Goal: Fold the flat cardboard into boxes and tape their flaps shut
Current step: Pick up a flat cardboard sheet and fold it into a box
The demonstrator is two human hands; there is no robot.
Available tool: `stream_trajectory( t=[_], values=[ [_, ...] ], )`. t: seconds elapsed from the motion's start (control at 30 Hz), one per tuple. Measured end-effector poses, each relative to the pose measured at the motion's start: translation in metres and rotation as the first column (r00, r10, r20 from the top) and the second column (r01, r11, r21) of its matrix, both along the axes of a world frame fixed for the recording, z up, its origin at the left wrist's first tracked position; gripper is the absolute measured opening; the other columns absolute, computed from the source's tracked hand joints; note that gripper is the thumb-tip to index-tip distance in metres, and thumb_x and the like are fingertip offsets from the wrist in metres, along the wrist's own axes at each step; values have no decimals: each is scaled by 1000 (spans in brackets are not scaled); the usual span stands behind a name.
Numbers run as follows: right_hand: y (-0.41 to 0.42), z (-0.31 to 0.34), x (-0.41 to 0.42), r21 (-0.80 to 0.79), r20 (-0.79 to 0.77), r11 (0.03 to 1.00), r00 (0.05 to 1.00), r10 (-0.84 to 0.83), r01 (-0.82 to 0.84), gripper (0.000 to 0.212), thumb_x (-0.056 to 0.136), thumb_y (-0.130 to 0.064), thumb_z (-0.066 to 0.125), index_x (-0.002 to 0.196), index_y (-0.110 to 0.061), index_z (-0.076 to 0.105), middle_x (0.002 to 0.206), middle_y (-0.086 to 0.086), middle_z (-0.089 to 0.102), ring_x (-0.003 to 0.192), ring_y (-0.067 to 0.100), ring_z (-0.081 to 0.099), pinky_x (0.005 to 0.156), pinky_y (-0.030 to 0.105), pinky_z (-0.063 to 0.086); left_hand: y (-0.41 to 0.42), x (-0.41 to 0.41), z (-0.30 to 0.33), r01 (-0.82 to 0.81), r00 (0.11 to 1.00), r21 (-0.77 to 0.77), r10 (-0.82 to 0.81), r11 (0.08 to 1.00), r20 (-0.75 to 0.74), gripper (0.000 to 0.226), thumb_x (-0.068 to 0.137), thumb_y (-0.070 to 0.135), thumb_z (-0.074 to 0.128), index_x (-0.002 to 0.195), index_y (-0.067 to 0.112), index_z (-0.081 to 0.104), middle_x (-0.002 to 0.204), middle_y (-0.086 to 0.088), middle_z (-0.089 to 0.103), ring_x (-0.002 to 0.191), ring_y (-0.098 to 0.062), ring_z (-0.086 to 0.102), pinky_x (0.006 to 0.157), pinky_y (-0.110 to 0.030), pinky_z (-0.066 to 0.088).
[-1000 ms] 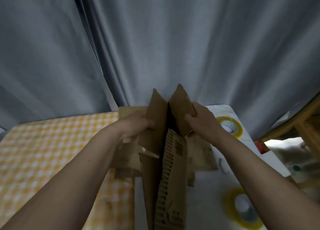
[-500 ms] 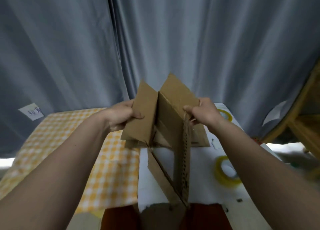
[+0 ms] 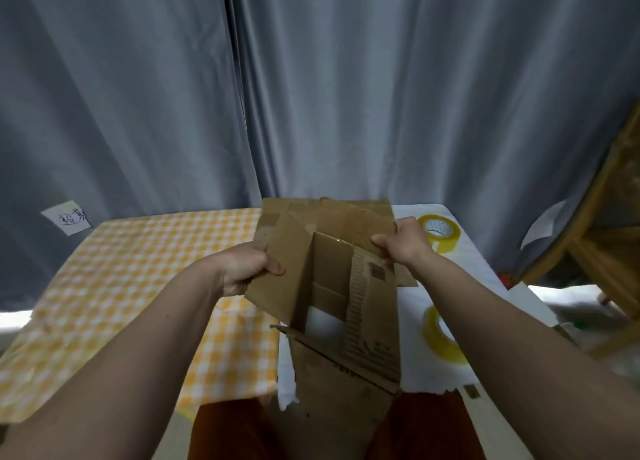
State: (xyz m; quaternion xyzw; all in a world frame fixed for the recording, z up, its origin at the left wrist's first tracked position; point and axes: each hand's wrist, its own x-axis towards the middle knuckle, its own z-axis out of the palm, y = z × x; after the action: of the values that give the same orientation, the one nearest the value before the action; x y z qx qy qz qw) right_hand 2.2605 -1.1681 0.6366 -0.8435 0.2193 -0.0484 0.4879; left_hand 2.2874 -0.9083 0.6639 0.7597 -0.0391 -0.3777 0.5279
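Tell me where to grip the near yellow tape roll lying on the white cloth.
Grip the near yellow tape roll across its ring wall, thumb in the open core and fingers outside, coming from above. It appears to lie flat on the white cloth with its hole facing up. The right forearm hides its near-right rim, so the left side is freer.

Both arms outstretched, left hand (image 3: pixel 247 269) and right hand (image 3: pixel 403 241) gripping.

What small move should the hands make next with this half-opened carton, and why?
Probably fold the far flaps inward: the left hand and right hand each grip a raised flap of the cardboard box, whose body is already opened square, still untaped.
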Motion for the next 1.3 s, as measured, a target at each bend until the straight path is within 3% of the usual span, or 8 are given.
stream_trajectory(
  t=[0.13, 0.3, 0.43, 0.53, 0.67, 0.8, 1.1, 1.3],
  values=[
    [0, -2, 21, -126, 97, 991, 995, -25, 37, 21, 85, -16, 66, 64, -17, 61, 82, 5, 67, 84, 27, 64, 72, 29, 45, -5, 13, -2, -7, 1000, 14, 7, 1000, 10, 34, 93, 3, 50, 124, 15, 48, 119, -18, 58, 103, -33, 59, 72, -37, 53],
    [-10, 0, 41, -139, 124, 990, 992, 33, -15, 5, 86, -17, 64, 83, -14, 66, 92, 10, 68, 92, 26, 62, 76, 27, 43, -17, 22, -7, -89, 992, 49, 84, 995, 94, 29, 93, 0, 48, 118, 16, 53, 116, -20, 61, 104, -38, 61, 85, -47, 54],
    [-2, 0, 42, -195, -37, 980, 999, 36, -42, 74, 85, -38, 66, 142, -7, 31, 140, 14, 45, 129, 32, 41, 106, 39, 36, -30, 23, -9, -150, 977, 61, 139, 987, 161, 32, 91, -1, 45, 116, 17, 54, 114, -22, 61, 105, -41, 60, 89, -48, 51],
    [11, 5, 31, -213, -96, 975, 994, 47, -67, 113, 78, -44, 72, 149, -5, -6, 154, 20, 17, 142, 36, 17, 115, 42, 21, -39, 22, -10, -206, 967, 7, 203, 978, 156, 27, 91, -4, 44, 100, 19, 56, 100, -18, 61, 86, -32, 61, 73, -37, 49],
    [18, 4, 6, -293, -258, 934, 958, 128, -204, 134, 65, -50, 80, 147, -6, -16, 158, 14, 1, 144, 32, 10, 116, 42, 21, -49, 18, -10, -260, 951, -51, 265, 964, 161, 30, 91, -6, 44, 103, 20, 52, 91, -14, 58, 76, -28, 58, 67, -35, 51],
    [15, -5, -11, -314, -431, 881, 880, 200, -354, 116, 77, -35, 72, 148, -9, -16, 157, 14, 4, 140, 34, 22, 109, 39, 33, -48, 10, -14, -211, 957, -21, 211, 977, 197, 40, 91, -4, 46, 124, 19, 47, 114, -22, 56, 102, -40, 57, 84, -47, 49],
    [16, 22, 4, -321, -226, 918, 960, 166, -235, 32, 89, 0, 39, 120, -4, 45, 122, 17, 50, 106, 31, 50, 79, 34, 43, -14, 4, -8, -67, 977, 53, 54, 996, 208, 39, 93, -3, 47, 127, 15, 48, 117, -18, 59, 107, -37, 58, 87, -43, 52],
    [13, 23, 23, -258, -75, 955, 989, 128, -144, 30, 85, 5, 39, 110, -5, 53, 97, 10, 54, 93, 30, 55, 74, 34, 47, -16, 10, -14, -211, 932, -7, 203, 978, 302, 42, 92, -3, 46, 120, 28, 45, 103, -6, 58, 93, -25, 58, 70, -33, 49]
  ],
)
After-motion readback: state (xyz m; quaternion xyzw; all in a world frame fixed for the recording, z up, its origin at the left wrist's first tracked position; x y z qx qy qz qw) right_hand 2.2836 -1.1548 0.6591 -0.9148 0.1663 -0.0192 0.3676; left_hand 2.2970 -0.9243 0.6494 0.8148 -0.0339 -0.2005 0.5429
